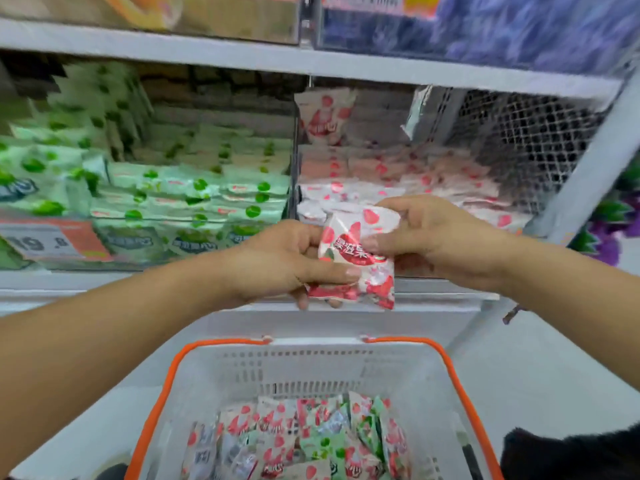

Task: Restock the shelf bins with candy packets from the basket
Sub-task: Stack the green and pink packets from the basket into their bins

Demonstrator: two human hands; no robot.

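Both hands grip red packets [356, 258] (Chinese lettering) — tag "19.8" [45, 239]

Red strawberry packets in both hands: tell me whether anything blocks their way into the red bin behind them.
Nothing visible does. The left hand and right hand hold the red packets just in front of the red bin, whose top is open above its clear front wall; only packets of the same kind lie inside.

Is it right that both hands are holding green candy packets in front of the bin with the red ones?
Not quite. The head view shows the left hand and right hand holding red candy packets, not green ones, in front of the red bin. The green ones sit in the green bin beside it.
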